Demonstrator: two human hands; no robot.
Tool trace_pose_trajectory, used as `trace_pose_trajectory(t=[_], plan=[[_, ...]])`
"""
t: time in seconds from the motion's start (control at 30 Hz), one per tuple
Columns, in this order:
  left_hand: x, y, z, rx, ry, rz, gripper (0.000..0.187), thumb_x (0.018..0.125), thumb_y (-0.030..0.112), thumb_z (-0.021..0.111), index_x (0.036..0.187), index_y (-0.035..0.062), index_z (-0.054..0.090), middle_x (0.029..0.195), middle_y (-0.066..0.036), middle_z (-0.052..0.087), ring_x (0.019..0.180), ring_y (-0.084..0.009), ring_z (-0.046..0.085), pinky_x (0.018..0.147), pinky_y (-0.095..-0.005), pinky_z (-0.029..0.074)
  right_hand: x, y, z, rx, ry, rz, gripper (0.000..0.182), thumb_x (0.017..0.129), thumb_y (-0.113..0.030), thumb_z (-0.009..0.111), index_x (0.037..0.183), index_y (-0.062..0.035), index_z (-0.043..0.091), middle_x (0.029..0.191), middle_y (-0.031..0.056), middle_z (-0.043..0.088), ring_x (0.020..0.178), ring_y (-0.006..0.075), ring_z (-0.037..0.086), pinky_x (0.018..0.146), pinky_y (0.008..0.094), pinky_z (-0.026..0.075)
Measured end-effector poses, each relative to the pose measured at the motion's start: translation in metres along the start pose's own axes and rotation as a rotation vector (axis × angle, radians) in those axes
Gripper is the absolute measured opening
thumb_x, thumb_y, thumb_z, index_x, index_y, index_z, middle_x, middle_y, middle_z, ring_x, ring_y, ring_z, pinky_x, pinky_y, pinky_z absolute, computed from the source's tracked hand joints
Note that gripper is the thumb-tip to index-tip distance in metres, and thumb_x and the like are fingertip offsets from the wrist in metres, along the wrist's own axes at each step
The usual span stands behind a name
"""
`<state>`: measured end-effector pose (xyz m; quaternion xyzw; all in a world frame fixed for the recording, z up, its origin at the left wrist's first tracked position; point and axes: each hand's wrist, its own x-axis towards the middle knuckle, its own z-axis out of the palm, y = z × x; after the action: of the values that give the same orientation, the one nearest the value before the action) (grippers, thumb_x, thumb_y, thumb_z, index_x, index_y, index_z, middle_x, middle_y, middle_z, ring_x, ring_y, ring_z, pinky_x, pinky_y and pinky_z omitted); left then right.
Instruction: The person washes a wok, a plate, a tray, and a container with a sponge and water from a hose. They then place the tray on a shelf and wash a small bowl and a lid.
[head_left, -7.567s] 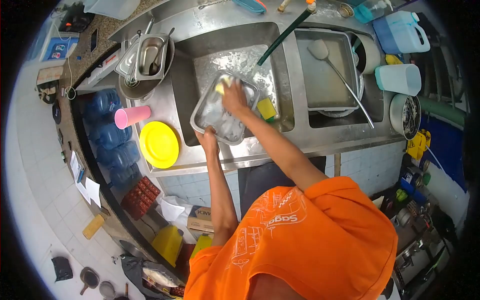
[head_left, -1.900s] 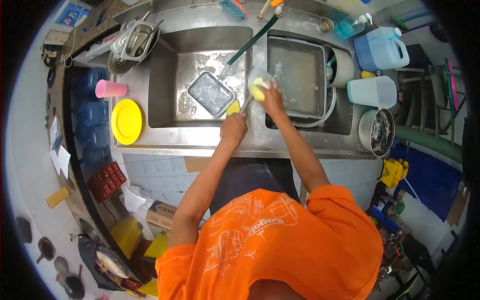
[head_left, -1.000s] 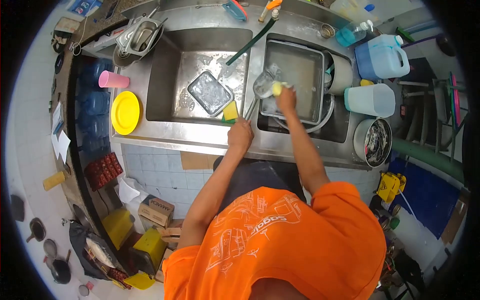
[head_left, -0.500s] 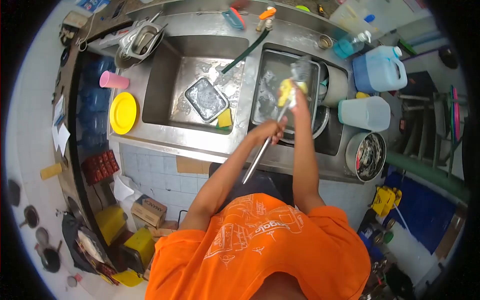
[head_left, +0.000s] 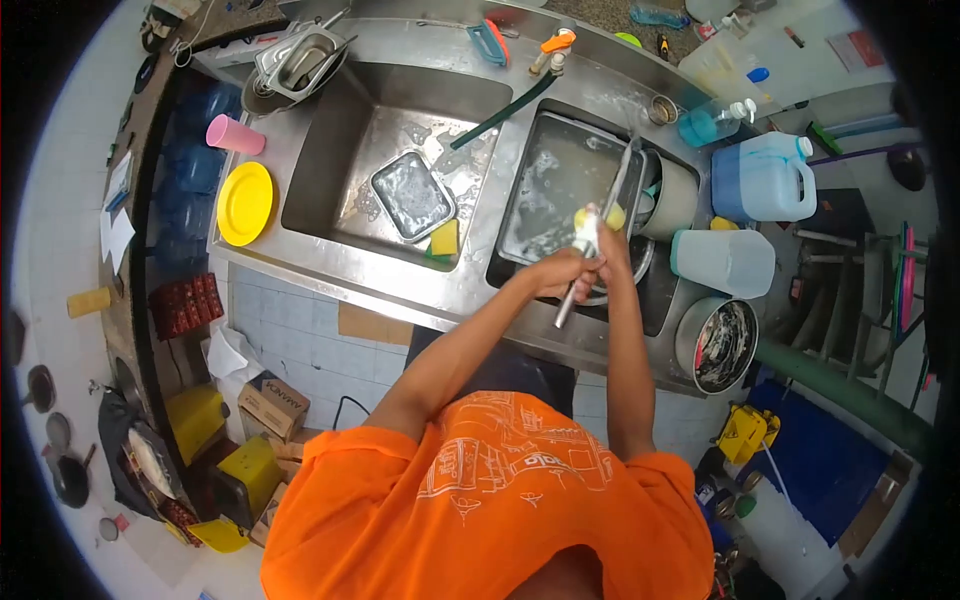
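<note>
The long-handled metal ladle (head_left: 590, 240) runs on a slant, its handle end low and toward the person, its working end up and away over the large rectangular steel tray (head_left: 560, 190) in the right-hand sink basin. Its long axis lies nearly in line with the person's forearms. The left hand (head_left: 562, 272) is clenched round the lower handle, with the bare handle tip poking out below the fist. The right hand (head_left: 606, 232) sits just beyond that grip, closed on a small yellow sponge (head_left: 612, 216) pressed against the shaft. Both arms reach forward from the orange shirt and meet over the basin.

Left of the grip, in the other basin, lies a small rectangular steel pan (head_left: 412, 196) with a yellow-and-green scouring sponge (head_left: 443, 238) just beside its near corner. Further left on the counter rest a round yellow plate (head_left: 244, 203) and a pink plastic cup (head_left: 235, 135). Right of the grip stand a translucent white jug (head_left: 724, 262) and a blue jerrycan (head_left: 763, 178).
</note>
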<state>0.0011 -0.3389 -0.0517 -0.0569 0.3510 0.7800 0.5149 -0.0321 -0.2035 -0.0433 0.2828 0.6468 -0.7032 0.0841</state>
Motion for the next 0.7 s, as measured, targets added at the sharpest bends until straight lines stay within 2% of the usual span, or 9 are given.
trace_pose_trajectory(t=[0.07,0.1,0.27,0.3,0.37,0.5,0.57,0.67,0.7], plan=[[-0.011,0.019,0.006,0.189,-0.065,-0.099,0.049,0.093,0.049,0.05,0.107,0.0019,0.057,0.093,-0.016,0.06,0.081,-0.0229,0.062,0.071,-0.0348,0.053,-0.009,-0.01,-0.013,-0.206,0.034,-0.05,0.025,0.087,-0.029,0.065,0.09,-0.004,0.063,0.074,0.0017,0.062,0.062,0.0124,0.059,0.054,0.0265,0.046],[-0.005,0.027,-0.006,0.356,0.083,-0.124,0.065,0.093,0.055,0.043,0.121,-0.0028,0.054,0.12,-0.025,0.055,0.108,-0.0299,0.057,0.094,-0.0431,0.045,-0.005,-0.016,-0.024,-0.331,0.017,-0.149,0.025,0.085,-0.025,0.064,0.088,-0.0009,0.063,0.073,0.0061,0.064,0.066,0.0163,0.062,0.055,0.0297,0.047],[0.078,0.066,0.029,0.769,0.51,0.221,0.064,0.093,0.052,0.045,0.113,-0.0072,0.058,0.106,-0.027,0.063,0.1,-0.04,0.061,0.086,-0.0496,0.047,-0.024,-0.007,-0.022,-1.038,0.121,-0.328,0.026,0.077,-0.023,0.065,0.09,-0.0001,0.065,0.083,0.0178,0.068,0.079,0.0343,0.066,0.07,0.0412,0.05],[0.112,0.065,0.02,0.773,0.497,0.222,0.064,0.093,0.052,0.045,0.113,-0.0072,0.058,0.106,-0.027,0.063,0.1,-0.04,0.061,0.086,-0.0496,0.047,-0.027,-0.003,-0.023,-1.04,0.134,-0.326,0.026,0.077,-0.023,0.065,0.09,-0.0001,0.065,0.083,0.0178,0.068,0.079,0.0343,0.066,0.07,0.0412,0.05],[0.176,0.046,-0.013,0.527,0.899,0.333,0.052,0.095,0.043,0.046,0.098,-0.0065,0.062,0.088,-0.025,0.066,0.084,-0.0348,0.065,0.073,-0.0462,0.049,-0.044,0.011,-0.029,-0.776,0.048,-0.318,0.027,0.078,-0.024,0.066,0.09,0.0008,0.065,0.083,0.0166,0.068,0.078,0.0308,0.067,0.07,0.0387,0.05],[0.145,0.062,0.016,0.06,0.727,0.305,0.046,0.096,0.036,0.046,0.087,-0.0068,0.06,0.077,-0.021,0.063,0.068,-0.0283,0.062,0.064,-0.0422,0.049,-0.086,-0.005,-0.053,-0.418,-0.103,-0.084,0.028,0.079,-0.023,0.066,0.092,0.0016,0.063,0.082,0.0134,0.067,0.077,0.0241,0.066,0.071,0.0354,0.049],[0.118,0.032,0.046,0.397,0.532,0.282,0.049,0.097,0.037,0.044,0.081,-0.0073,0.057,0.067,-0.017,0.058,0.058,-0.0237,0.057,0.058,-0.0408,0.048,-0.079,0.0,-0.059,-0.491,-0.033,-0.18,0.018,0.083,-0.014,0.063,0.093,0.0013,0.063,0.079,0.0042,0.065,0.071,0.0136,0.06,0.064,0.0303,0.048],[0.076,0.035,0.063,0.498,0.589,0.32,0.052,0.097,0.04,0.042,0.076,-0.0054,0.056,0.067,-0.018,0.058,0.06,-0.0239,0.059,0.057,-0.0415,0.048,-0.101,0.016,-0.035,-0.482,-0.026,-0.245,0.021,0.084,-0.015,0.064,0.097,0.0014,0.062,0.079,0.0044,0.064,0.072,0.0129,0.06,0.065,0.0305,0.048],[0.094,0.021,0.037,0.641,0.633,0.533,0.055,0.097,0.043,0.041,0.072,-0.0034,0.055,0.061,-0.016,0.056,0.053,-0.0248,0.058,0.054,-0.0412,0.047,-0.123,-0.002,-0.024,-0.412,-0.101,-0.229,0.025,0.081,-0.021,0.068,0.093,0.0002,0.061,0.078,0.0077,0.063,0.07,0.0138,0.059,0.065,0.0307,0.047]])
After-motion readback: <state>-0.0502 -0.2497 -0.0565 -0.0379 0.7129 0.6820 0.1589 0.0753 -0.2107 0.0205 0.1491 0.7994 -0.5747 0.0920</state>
